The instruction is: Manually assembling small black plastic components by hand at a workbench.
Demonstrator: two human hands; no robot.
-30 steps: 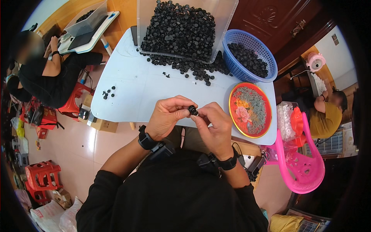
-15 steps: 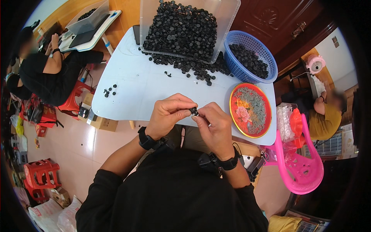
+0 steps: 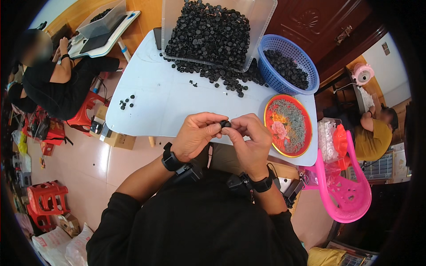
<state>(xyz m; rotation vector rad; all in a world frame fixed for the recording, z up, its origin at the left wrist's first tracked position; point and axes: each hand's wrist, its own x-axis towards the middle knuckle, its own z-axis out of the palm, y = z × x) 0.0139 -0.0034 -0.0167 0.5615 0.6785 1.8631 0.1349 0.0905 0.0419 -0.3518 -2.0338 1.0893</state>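
Between the fingertips of both my hands is a small round black plastic part, held just over the near edge of the pale blue table. My left hand pinches it from the left, and my right hand grips it from the right with thumb and forefinger. Fingers cover much of it. Beyond my hands, a clear bin lies tipped, with a heap of black plastic parts spilling onto the table. A red plate of thin grey metal pieces is beside my right hand.
A blue basket of black parts stands at the back right. Several loose black parts lie at the table's left. A pink plastic chair stands to the right. One person sits at left, another at right.
The black part has been turned, so its smooth round side now shows. Both hands have shifted slightly, the fingers closing differently around it.
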